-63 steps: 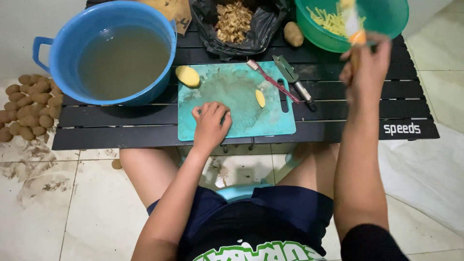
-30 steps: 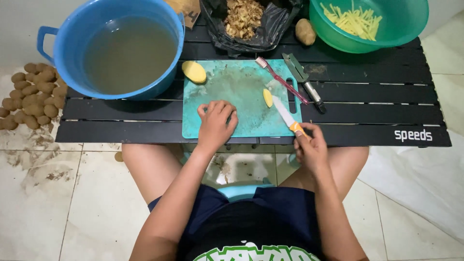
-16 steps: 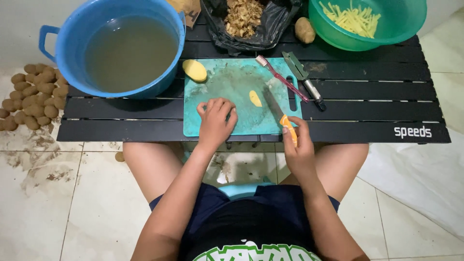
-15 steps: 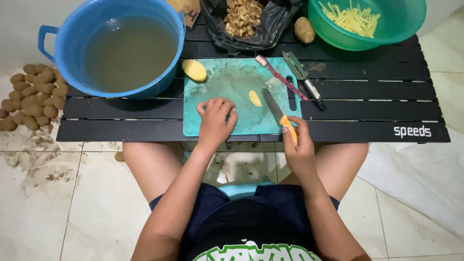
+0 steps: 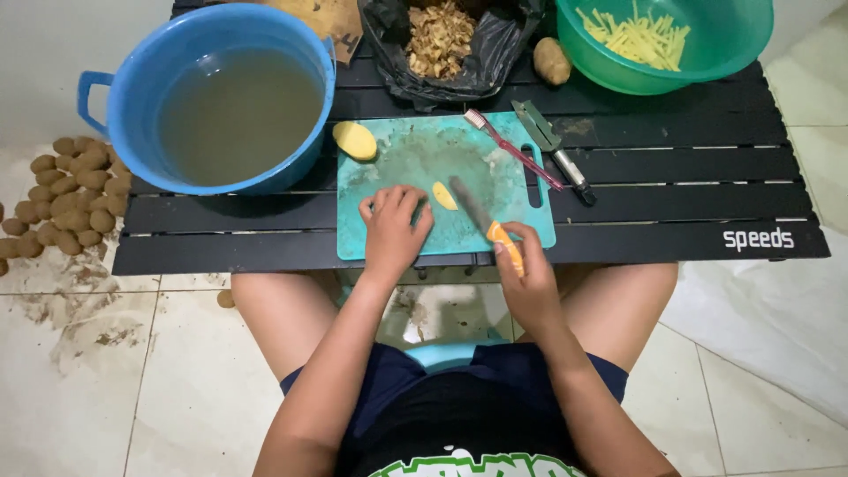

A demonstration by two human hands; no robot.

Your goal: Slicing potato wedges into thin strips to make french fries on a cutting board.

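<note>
The knife (image 5: 484, 219) sits in the right hand (image 5: 528, 281), fingers closed around its orange handle, with the grey blade slanting toward eleven o'clock and its tip just beside a small yellow potato piece (image 5: 444, 195). That piece lies near the middle of the teal cutting board (image 5: 415, 159). The left hand (image 5: 393, 228) rests flat on the board at about eight o'clock from the piece, fingers loosely spread and holding nothing, the fingertips close to the piece.

At ten o'clock on the board lies a peeled potato half (image 5: 355, 140); at one o'clock, a red-handled toothbrush (image 5: 512, 148) and a peeler (image 5: 555, 150). Beyond stand a blue tub (image 5: 106, 106) of murky water, a black bag of peelings (image 5: 442, 40) and a green bowl (image 5: 733, 53) of cut strips, all on a black slatted table (image 5: 662, 194).

A likely risk: the piece is small and wet-looking, so it could slide under the blade, and the left fingertips lie near the edge's path.

Compared with half a second ago, the blade has drawn nearer the piece and the left hand has hardly shifted.
</note>
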